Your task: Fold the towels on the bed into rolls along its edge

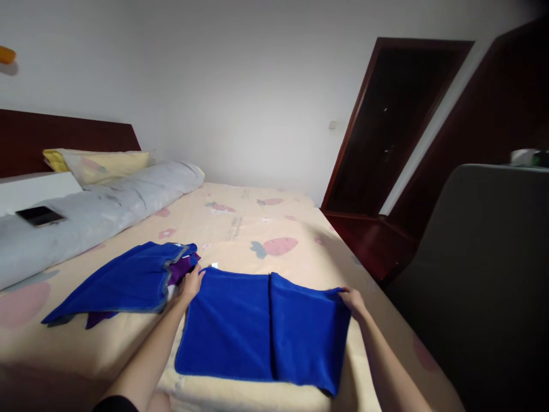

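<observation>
Patterned bedsheet (240, 220) under blue cloth (234, 326); left hand (191, 284), right hand (353, 301) each pinching one far corner.

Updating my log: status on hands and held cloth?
Left hand, right hand holding far corners of blue cloth. Left part lying on bed. Second blue cloth beside left hand.

Orange object (7, 55): cut off by left edge; nature unclear.
Purple fabric (182, 268): largely hidden by rumpled blue cloth (128, 280).
Bedsheet lettering (235, 228): illegible.
Dark sleeve (115, 404): cut by bottom edge.
Headboard (64, 137): cut by left edge.
White item (521, 157), far right: too small to identify.
</observation>
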`<state>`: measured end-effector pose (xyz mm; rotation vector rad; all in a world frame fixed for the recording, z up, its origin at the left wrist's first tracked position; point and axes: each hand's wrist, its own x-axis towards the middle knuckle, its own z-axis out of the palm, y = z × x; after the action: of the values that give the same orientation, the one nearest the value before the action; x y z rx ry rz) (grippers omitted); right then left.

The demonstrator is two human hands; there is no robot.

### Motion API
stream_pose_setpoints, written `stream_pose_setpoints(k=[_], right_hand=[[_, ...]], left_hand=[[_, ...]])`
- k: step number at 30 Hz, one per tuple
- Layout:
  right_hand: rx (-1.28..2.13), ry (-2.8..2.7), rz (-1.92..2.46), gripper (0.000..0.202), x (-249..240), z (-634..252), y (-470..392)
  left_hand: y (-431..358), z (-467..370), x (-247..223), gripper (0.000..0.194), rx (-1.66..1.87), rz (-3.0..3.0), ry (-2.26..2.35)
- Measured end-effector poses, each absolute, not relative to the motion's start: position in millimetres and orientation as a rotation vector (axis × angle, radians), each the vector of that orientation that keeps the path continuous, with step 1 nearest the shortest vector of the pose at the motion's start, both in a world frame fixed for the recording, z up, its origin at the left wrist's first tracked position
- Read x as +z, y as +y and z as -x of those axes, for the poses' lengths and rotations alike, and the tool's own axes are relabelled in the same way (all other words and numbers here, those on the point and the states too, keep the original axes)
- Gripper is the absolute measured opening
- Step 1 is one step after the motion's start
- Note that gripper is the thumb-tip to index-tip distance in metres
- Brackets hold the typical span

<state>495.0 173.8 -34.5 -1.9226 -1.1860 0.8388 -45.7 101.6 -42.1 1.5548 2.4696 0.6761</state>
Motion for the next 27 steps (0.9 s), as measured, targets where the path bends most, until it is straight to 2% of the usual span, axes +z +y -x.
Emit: stream_pose_setpoints(k=[4, 10, 14, 21, 24, 27], right_hand=[[0.511, -1.2, 2.026, 0.038, -22.2, -521.5, 185.7], [0.347, -1.279, 2.155, 0.062, -33.9, -514.1, 172.5], [0.266, -1.39, 2.286, 0.054, -59.4, -516.1, 126.3], [0.69, -1.547, 2.267, 0.065, -90.9, -520.7, 27.9], [0.651, -1.666, 2.165, 0.05, -95.0, -506.9, 17.7], [0.626, -1.527, 2.088, 0.037, -95.7, -505.2, 20.1]], left_hand=[[99.2, 49.2, -38.3, 0.025, 0.645, -1.502, 2.525], [86.8, 25.1, -38.4, 0.051, 0.623, -1.473, 2.611], [41.4, 11.9, -48.8, 0.051, 0.507, -1.61, 2.746], [-52.9, -1.2, -88.9, 0.041, 0.352, -1.504, 2.753], [-62.3, -8.4, -93.6, 0.035, 0.357, -1.482, 2.695], [-59.0, -3.5, -91.8, 0.027, 0.556, -1.456, 2.647]])
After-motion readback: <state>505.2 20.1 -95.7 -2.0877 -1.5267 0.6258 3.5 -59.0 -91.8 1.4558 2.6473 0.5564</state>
